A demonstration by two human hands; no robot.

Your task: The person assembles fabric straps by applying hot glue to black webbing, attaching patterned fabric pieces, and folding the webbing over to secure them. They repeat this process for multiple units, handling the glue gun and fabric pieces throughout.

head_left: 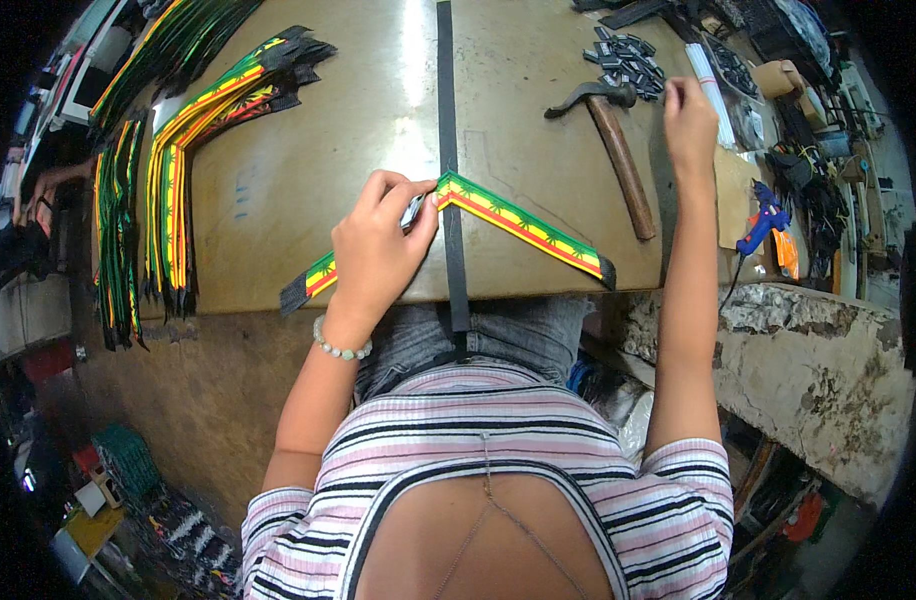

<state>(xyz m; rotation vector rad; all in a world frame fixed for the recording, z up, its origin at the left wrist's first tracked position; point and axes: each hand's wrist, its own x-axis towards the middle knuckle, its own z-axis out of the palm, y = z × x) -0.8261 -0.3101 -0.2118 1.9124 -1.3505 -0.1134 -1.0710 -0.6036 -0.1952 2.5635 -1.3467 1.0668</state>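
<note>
My left hand [383, 240] pinches the peak of a green, yellow and red patterned strap [523, 228], folded into a wide V with black ends. Under that peak runs a long black strap [445, 90], laid straight down the table and over its near edge. Something small and silvery shows between my left fingers; its kind is unclear. Raised over the table's right side, my right hand [690, 125] has its fingers curled together, and whatever they hold is hidden. Just left of it lie a pile of small metal clips [623, 60] and a hammer [621, 165] with a wooden handle.
Bundles of similar patterned straps [168, 200] lie along the table's left side. To the right are white sticks [713, 100], a blue glue gun [765, 215] with a cord, and an orange item [786, 253]. A rough concrete ledge [778, 350] borders the near right.
</note>
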